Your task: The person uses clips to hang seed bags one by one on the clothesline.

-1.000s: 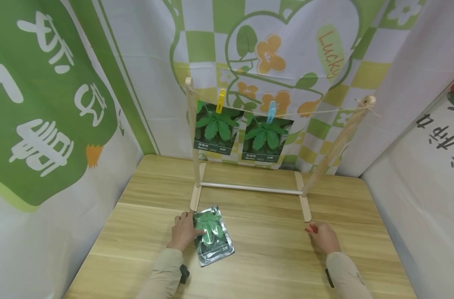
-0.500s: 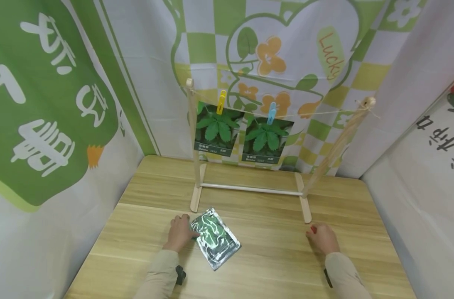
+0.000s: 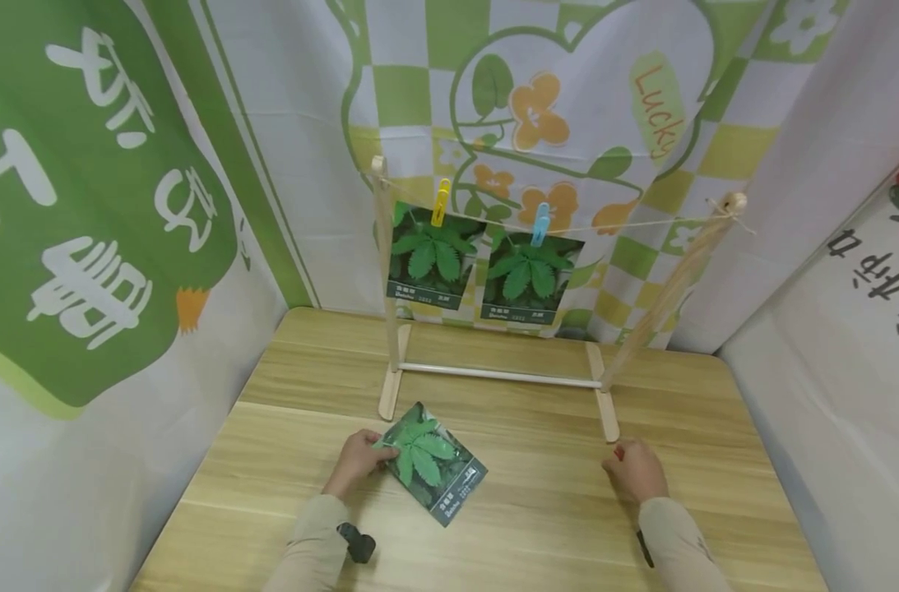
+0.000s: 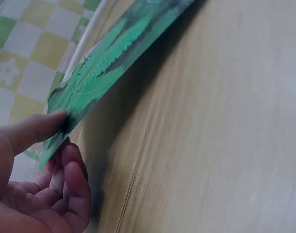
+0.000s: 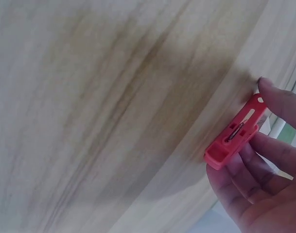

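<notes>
My left hand (image 3: pixel 359 460) pinches one corner of a green seed packet (image 3: pixel 427 469) printed with leaves, thumb on the front and fingers curled behind. In the left wrist view the packet (image 4: pixel 109 63) is tilted, with a shadow beneath it on the wood. Over at the right, my right hand (image 3: pixel 637 470) holds a red clothespin (image 5: pixel 235 132) between thumb and fingers, close to the foot of the rack. Two similar packets hang from the rack's string: one under a yellow clothespin (image 3: pixel 441 203), the other under a light blue clothespin (image 3: pixel 540 225).
A wooden rack (image 3: pixel 660 300) with a string (image 3: pixel 641 223) across its top stands toward the back of the wooden table (image 3: pixel 538 510). Its white crossbar (image 3: pixel 493 374) runs low between the two feet. A patterned curtain (image 3: pixel 400 94) hangs behind.
The left hand has picked the packet up by its corner, turning and tilting it so the glare is gone from its front. The right hand stays nearly still with the red clothespin.
</notes>
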A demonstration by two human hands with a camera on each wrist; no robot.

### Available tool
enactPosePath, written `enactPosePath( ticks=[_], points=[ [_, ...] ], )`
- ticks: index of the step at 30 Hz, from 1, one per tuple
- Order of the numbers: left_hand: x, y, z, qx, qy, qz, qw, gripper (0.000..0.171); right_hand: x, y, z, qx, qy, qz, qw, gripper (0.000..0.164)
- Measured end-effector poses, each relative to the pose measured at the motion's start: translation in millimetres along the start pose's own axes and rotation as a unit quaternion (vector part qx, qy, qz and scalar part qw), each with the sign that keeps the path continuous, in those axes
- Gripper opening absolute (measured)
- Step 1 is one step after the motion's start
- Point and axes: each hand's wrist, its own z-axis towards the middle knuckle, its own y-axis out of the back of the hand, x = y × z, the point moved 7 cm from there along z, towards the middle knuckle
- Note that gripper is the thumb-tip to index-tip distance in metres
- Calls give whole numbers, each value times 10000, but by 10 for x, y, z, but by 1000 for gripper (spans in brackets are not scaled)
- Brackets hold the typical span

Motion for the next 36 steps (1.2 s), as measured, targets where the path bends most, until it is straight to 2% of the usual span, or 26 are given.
enactPosePath(
  ticks=[4, 12, 16, 19, 24, 32, 36],
  points=[
    [43, 3, -6, 2, 310, -702, 9971, 32, -4, 4, -1, -2, 33, 9, 10000, 22],
    [26, 11, -35, 103, 326, -1387, 9897, 40, -27, 3, -1, 3, 19, 157, 9999, 14],
    [58, -16, -11, 68, 501, -1647, 9850, 36, -35, -1, -2, -12, 107, 133, 9999, 25],
    [74, -27, 5, 22, 574, -1804, 9819, 34, -34, 4, -1, 22, 138, 161, 9998, 34],
    [65, -30, 7, 11, 507, -2028, 9779, 32, -44, 28, -14, 144, 37, 341, 9993, 39],
    [31, -8, 26, -10, 466, -2007, 9786, 32, -75, 107, -29, 440, -294, 610, 9967, 43],
    [6, 28, 39, -58, 425, -2039, 9780, 32, -61, 163, -7, 450, -369, 713, 9958, 42]
  ],
)
